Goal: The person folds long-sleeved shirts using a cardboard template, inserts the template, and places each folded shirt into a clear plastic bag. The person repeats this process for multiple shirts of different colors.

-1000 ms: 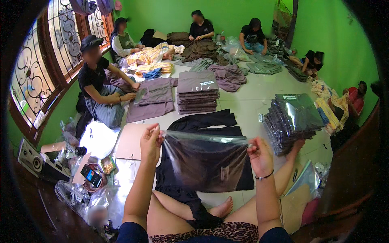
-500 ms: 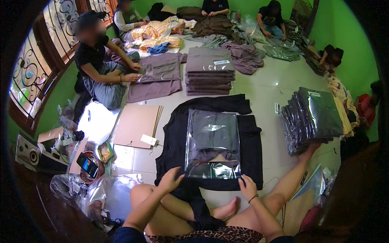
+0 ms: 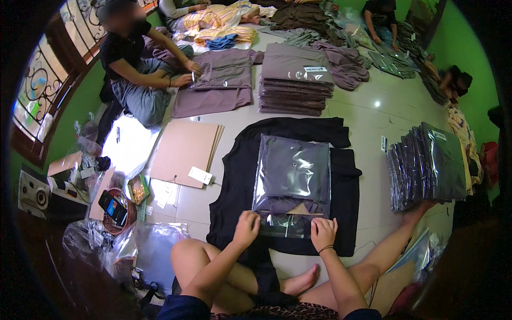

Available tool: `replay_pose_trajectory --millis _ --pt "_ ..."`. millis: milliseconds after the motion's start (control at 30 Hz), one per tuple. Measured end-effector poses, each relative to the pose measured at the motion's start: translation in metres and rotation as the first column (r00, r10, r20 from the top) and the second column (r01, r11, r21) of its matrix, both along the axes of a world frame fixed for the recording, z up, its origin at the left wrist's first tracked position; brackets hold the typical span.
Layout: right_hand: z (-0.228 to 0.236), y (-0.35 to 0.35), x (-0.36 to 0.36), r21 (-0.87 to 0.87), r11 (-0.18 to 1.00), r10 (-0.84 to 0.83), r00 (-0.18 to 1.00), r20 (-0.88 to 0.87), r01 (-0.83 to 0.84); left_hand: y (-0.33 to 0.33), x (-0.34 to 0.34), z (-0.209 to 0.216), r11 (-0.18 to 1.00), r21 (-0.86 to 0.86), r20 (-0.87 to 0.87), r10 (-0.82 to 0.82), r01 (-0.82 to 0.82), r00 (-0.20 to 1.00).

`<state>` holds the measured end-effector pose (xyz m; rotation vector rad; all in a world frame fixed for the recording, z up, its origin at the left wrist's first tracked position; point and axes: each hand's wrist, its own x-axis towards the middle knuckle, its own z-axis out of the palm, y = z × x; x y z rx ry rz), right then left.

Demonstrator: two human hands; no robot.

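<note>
A clear plastic bag (image 3: 277,226) holding a folded dark grey garment (image 3: 296,170) lies flat on a spread black garment (image 3: 237,181) in front of me. A tan cardboard edge (image 3: 306,209) shows inside, near the bag's lower end. My left hand (image 3: 247,228) is closed at the bag's lower left edge, fingertips curled onto the plastic. At the lower right edge, my right hand (image 3: 324,233) bends its fingers over the bag in a pinch. The bag's open flap lies between the two hands.
Tan cardboard sheets (image 3: 184,152) with a white tag lie to the left. Stacks of bagged garments stand at the back (image 3: 296,80) and right (image 3: 426,165). A basket with a phone (image 3: 114,210) and loose plastic bags (image 3: 160,250) sit at left. Several people work around the room.
My left hand has moved up and inward and closed at the bag's edge. My right hand has shifted up slightly onto the bag's right edge. The whole view has tilted down.
</note>
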<state>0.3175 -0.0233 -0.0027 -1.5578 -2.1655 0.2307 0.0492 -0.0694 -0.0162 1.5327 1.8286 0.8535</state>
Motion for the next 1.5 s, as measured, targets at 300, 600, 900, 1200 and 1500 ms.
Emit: replay_pose_trajectory --millis 300,600,900,1200,1500 --pt "-0.005 -0.025 -0.13 -0.131 0.917 0.359 0.924 -0.132 -0.375 -0.01 -0.027 -0.016 0.936 -0.317 0.235 0.233 -0.152 0.944" --pt "-0.017 -0.036 -0.166 -0.123 0.932 0.317 0.932 -0.175 -0.34 -0.014 -0.036 -0.053 0.921 -0.384 0.332 0.204 -0.065 0.921" --pt "-0.027 -0.042 -0.156 -0.267 0.779 0.49 0.817 -0.303 -0.567 -0.016 -0.026 -0.016 0.894 -0.385 0.195 0.323 -0.231 0.926" --pt "0.013 -0.061 0.043 -0.539 0.838 0.052 0.996 -0.074 -0.084 -0.011 -0.031 -0.031 0.889 -0.454 0.383 0.253 -0.057 0.888" --pt "-0.016 -0.062 -0.108 -0.21 0.843 0.395 0.834 -0.387 -0.496 -0.029 -0.024 -0.043 0.911 -0.413 0.49 0.209 0.014 0.846"
